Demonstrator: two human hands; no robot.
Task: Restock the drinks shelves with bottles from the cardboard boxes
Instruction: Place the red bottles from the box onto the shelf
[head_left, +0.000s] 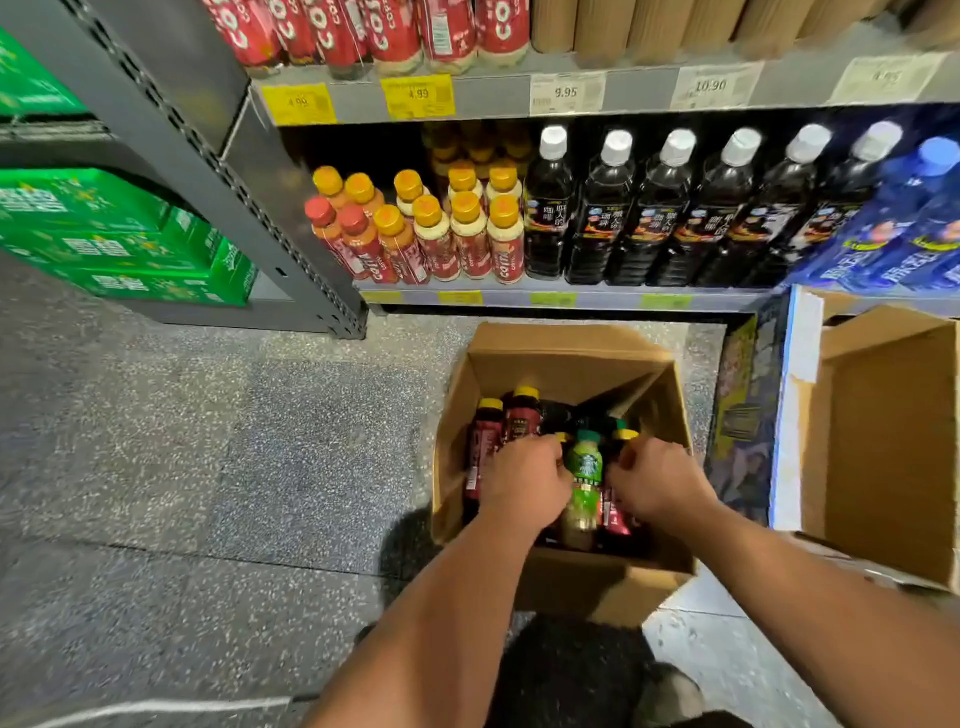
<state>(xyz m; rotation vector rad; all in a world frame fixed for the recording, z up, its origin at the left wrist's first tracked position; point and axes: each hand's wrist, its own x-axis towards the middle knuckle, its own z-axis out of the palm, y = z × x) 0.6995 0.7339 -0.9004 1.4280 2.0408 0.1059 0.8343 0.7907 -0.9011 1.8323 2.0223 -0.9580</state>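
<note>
Both hands are down inside the open cardboard box (566, 358) sitting on the speckled floor (208, 415), right in front of the bottom shelf (571, 300). The left hand (524, 483) has its fingers curled over the tops of the dark red bottles (485, 441) with yellow caps. Honestly can't tell if it's actually got hold of one, since the fingers are hidden. Same with the right hand (660, 483): curled up next to a yellow cap, grip not visible. A green-labelled bottle (584, 467) stands upright between the two hands.

On the shelf behind the box there's a bunch of small orange-capped bottles (467, 234) on the left, then a row of black coffee bottles (608, 208) with white caps, then blue bottles (924, 218) at the far right. A second cardboard box (883, 415) stands open just to the right. Green cases (104, 234) are stacked on the next rack over on the left.
</note>
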